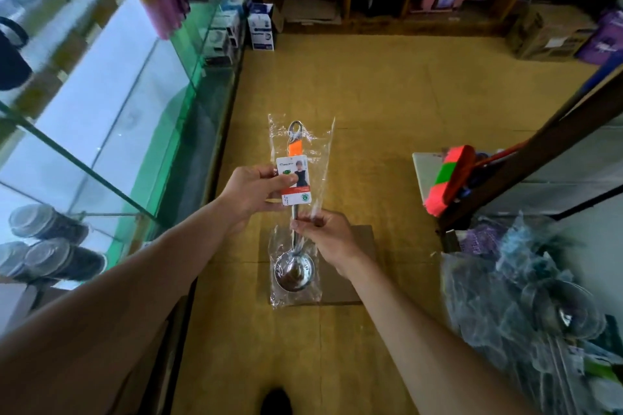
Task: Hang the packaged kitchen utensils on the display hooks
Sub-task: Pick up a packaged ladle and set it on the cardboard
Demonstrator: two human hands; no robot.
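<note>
A steel ladle in a clear plastic sleeve (294,266) is held upright in front of me, bowl down, loop end up, with an orange tag and a white label card on the handle. My left hand (256,189) pinches the label card at the handle's middle. My right hand (325,232) grips the handle and the plastic just below the card. A heap of more packaged utensils (526,307) lies at the lower right. No display hooks are visible.
A glass display cabinet (111,131) with cups and boxes runs along the left. A flat cardboard sheet (354,266) lies on the yellow floor under my hands. A red-and-green mop head (448,178) leans at the right. Wooden shelves and boxes stand at the back.
</note>
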